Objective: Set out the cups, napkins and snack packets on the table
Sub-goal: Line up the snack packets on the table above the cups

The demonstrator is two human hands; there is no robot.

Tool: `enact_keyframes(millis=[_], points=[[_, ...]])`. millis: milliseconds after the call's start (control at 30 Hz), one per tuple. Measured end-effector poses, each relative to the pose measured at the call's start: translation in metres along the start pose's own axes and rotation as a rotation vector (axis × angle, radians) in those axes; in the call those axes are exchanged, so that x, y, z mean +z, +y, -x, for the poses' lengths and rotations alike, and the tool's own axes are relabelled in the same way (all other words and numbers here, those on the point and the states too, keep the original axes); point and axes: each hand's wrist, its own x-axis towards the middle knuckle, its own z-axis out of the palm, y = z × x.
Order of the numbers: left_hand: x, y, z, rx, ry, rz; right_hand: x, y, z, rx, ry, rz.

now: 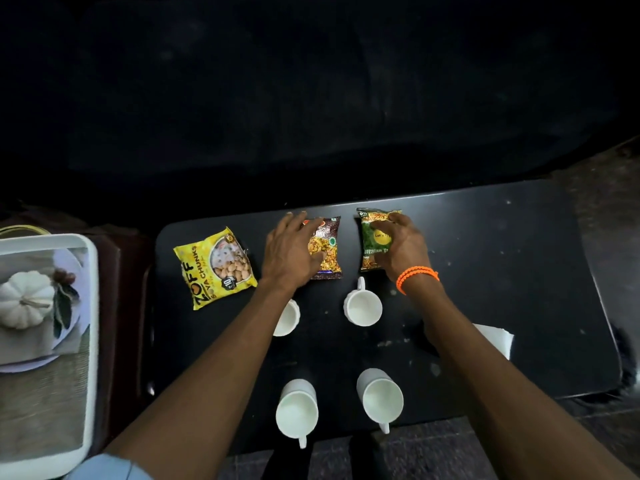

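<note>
Head view, table: small black table [485, 271], pretty scuffed, pale specks and smudges all over the top, rounded corners.
Room: super dark, everything from 10 to 2 o'clock past the table was basically black, so can't tell what was back there. Rough dark floor showed at the 3 and 5 o'clock edges.
Left hand: left hand [289, 252] was flat, fingers spread, palm pressed on the brown snack packet [327, 247] near centre. Resting on it rather than clenched round it.
Right hand: right hand [401, 245] was cupped over the green snack packet [372, 237] just to the right, fingers curled over its top edge. Orange bead bracelet [417, 276] on that wrist.
Third packet: yellow Zoff packet [211, 268] lay flat at about 9 o'clock from the hands, tilted a bit, nobody touching it.
Cups: four white cups in a two-by-two. Far-left cup [287, 318] half hidden under the forearm, far-right cup [363, 306], near-left cup [297, 408], near-right cup [381, 396].
Napkin: white napkin [495, 339] at 4 o'clock, partly under the right forearm.
Off the table: white tray [90, 306] at 8 o'clock with a pumpkin picture on its bottom.
</note>
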Motion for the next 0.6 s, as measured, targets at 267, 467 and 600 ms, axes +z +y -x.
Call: enact_keyframes(millis=[267, 467, 600], points=[[-0.008, -0.007, 0.006, -0.019, 0.099, 0.088, -0.007, -0.016, 0.005, -0.031, 0.014, 0.056], [-0.043, -0.07, 0.043, -0.33, 0.508, 0.27, 0.016, -0.103, 0.019, -0.188, -0.033, -0.259], [-0.044, -0.131, 0.071, -0.826, 0.531, 0.452, 0.056, -0.167, 0.021, -0.174, -0.298, -0.333]])
